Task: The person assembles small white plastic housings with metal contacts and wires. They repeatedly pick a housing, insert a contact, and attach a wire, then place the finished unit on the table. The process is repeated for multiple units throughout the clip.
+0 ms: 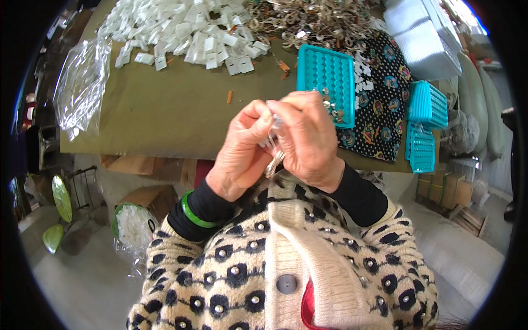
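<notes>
Hands, left point(240, 147) and right point(311, 140), in close pinch on one shiny piece point(275, 163), one teal tray point(325, 63) just beyond.

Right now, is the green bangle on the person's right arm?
No, the green bangle circles the black sleeve on the left arm, just behind the left hand.
</notes>
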Demonstrator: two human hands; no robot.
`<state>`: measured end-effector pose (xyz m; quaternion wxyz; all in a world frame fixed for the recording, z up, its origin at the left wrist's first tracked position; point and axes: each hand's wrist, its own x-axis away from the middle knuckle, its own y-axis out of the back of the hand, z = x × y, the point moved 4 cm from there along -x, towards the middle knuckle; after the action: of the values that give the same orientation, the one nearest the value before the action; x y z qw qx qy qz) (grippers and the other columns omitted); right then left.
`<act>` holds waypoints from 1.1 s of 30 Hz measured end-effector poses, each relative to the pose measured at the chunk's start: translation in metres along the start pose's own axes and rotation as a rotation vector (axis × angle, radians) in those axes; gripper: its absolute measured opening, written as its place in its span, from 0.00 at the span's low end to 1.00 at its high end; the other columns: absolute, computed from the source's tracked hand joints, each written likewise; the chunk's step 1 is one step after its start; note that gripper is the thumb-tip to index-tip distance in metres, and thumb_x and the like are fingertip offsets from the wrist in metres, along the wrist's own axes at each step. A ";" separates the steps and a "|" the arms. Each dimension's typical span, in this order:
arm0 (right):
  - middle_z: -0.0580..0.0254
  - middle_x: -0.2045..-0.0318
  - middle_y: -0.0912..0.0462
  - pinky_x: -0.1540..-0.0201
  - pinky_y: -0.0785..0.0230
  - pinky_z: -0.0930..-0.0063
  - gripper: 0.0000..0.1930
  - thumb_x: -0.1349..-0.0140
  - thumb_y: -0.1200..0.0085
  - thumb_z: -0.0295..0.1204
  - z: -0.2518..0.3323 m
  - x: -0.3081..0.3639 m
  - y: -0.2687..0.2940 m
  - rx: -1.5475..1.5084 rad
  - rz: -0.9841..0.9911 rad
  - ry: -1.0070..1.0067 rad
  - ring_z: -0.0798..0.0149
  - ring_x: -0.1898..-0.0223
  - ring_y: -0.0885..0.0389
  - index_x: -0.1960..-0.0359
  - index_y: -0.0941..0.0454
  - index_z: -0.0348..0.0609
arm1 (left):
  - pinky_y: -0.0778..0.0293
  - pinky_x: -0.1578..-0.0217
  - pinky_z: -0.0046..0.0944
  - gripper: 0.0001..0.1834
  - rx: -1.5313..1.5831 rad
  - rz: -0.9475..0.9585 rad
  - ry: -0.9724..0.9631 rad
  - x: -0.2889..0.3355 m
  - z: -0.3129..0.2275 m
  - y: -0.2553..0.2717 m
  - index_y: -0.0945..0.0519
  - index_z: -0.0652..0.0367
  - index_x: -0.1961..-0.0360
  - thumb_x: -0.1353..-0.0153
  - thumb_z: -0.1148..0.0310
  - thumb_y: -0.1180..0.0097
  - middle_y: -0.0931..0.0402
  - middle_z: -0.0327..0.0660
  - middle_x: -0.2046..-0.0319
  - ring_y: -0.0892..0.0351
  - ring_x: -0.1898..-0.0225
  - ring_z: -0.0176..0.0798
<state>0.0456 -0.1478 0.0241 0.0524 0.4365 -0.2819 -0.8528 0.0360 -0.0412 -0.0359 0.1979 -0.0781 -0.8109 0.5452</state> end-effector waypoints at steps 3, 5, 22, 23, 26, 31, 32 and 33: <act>0.49 0.52 0.27 0.53 0.32 0.60 0.22 0.45 0.40 0.24 0.003 0.005 0.019 -0.008 0.163 0.008 0.51 0.53 0.27 0.47 0.25 0.32 | 0.29 0.80 0.26 0.07 -0.125 0.088 0.005 0.002 -0.019 -0.001 0.24 0.55 0.59 0.37 0.76 0.40 0.21 0.40 0.67 0.25 0.74 0.29; 0.52 0.56 0.25 0.53 0.31 0.60 0.17 0.43 0.41 0.23 -0.003 0.011 0.044 0.045 0.099 -0.085 0.53 0.56 0.25 0.51 0.22 0.35 | 0.27 0.79 0.26 0.10 -0.136 0.102 -0.026 0.002 -0.029 0.001 0.23 0.55 0.57 0.38 0.77 0.40 0.22 0.44 0.59 0.18 0.62 0.40; 0.58 0.67 0.25 0.61 0.31 0.65 0.08 0.48 0.39 0.17 -0.104 0.060 0.094 0.480 0.123 -0.400 0.55 0.64 0.24 0.67 0.24 0.37 | 0.14 0.64 0.41 0.18 -0.266 0.058 -0.004 -0.010 -0.010 0.008 0.25 0.62 0.44 0.34 0.73 0.44 0.22 0.50 0.52 0.16 0.60 0.44; 0.59 0.68 0.25 0.61 0.31 0.64 0.09 0.49 0.39 0.17 -0.105 0.060 0.095 0.443 0.114 -0.406 0.54 0.64 0.25 0.67 0.24 0.39 | 0.14 0.65 0.41 0.18 -0.252 0.050 0.013 -0.010 -0.009 0.009 0.25 0.62 0.44 0.34 0.74 0.44 0.22 0.51 0.51 0.16 0.60 0.44; 0.62 0.69 0.21 0.66 0.30 0.71 0.07 0.45 0.39 0.18 -0.104 0.060 0.102 0.290 0.032 -0.523 0.64 0.68 0.22 0.66 0.24 0.39 | 0.14 0.64 0.41 0.18 -0.213 0.035 0.049 -0.010 -0.007 0.007 0.25 0.62 0.43 0.33 0.74 0.45 0.21 0.52 0.51 0.16 0.60 0.45; 0.65 0.70 0.18 0.66 0.27 0.82 0.02 0.35 0.44 0.22 -0.093 0.059 0.112 -0.384 -0.241 -0.893 0.75 0.69 0.20 0.62 0.22 0.37 | 0.14 0.60 0.44 0.17 -0.215 0.028 0.062 -0.009 -0.005 0.006 0.25 0.63 0.44 0.34 0.73 0.44 0.20 0.51 0.52 0.16 0.59 0.45; 0.65 0.69 0.18 0.65 0.27 0.82 0.03 0.35 0.44 0.22 -0.089 0.056 0.111 -0.486 -0.253 -0.938 0.75 0.69 0.20 0.61 0.22 0.37 | 0.14 0.59 0.45 0.17 -0.216 0.032 0.067 -0.009 -0.004 0.006 0.25 0.62 0.44 0.34 0.73 0.44 0.21 0.51 0.52 0.16 0.59 0.45; 0.65 0.69 0.18 0.64 0.27 0.83 0.03 0.35 0.44 0.22 -0.083 0.051 0.109 -0.529 -0.235 -0.937 0.75 0.69 0.21 0.61 0.21 0.37 | 0.15 0.58 0.46 0.17 -0.216 0.032 0.069 -0.009 -0.004 0.007 0.25 0.62 0.44 0.34 0.74 0.43 0.21 0.51 0.52 0.16 0.58 0.46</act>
<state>0.0614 -0.2923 0.0065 -0.0665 0.0106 -0.0002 -0.9977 0.0448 -0.0385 -0.0428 0.2074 -0.1308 -0.8562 0.4548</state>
